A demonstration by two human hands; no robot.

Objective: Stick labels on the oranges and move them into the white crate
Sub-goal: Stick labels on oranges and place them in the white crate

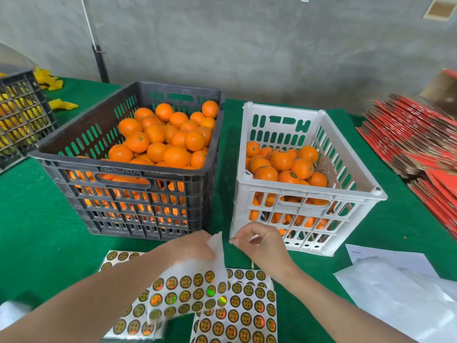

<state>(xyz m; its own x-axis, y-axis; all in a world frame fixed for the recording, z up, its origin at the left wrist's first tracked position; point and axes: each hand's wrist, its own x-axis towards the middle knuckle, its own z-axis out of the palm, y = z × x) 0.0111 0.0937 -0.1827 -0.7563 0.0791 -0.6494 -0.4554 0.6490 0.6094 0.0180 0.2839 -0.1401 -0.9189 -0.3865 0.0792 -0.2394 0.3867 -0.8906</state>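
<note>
A black crate (81, 144) at the centre left is heaped with unlabelled oranges (160, 137). To its right stands the white crate (309, 196), partly filled with oranges (282, 162), some showing round labels. In front of both crates my left hand (195, 246) holds up a sheet of round gold labels (188, 295) by its bent top corner. My right hand (259, 241) pinches a small label between thumb and forefinger just right of that corner, close to the white crate's front.
More label sheets (244, 308) lie on the green table cover (29, 219) below my hands. White paper and plastic (395, 288) lie at the right front. Flat red cartons (415, 139) are stacked at the right. Another dark crate (19, 115) sits far left.
</note>
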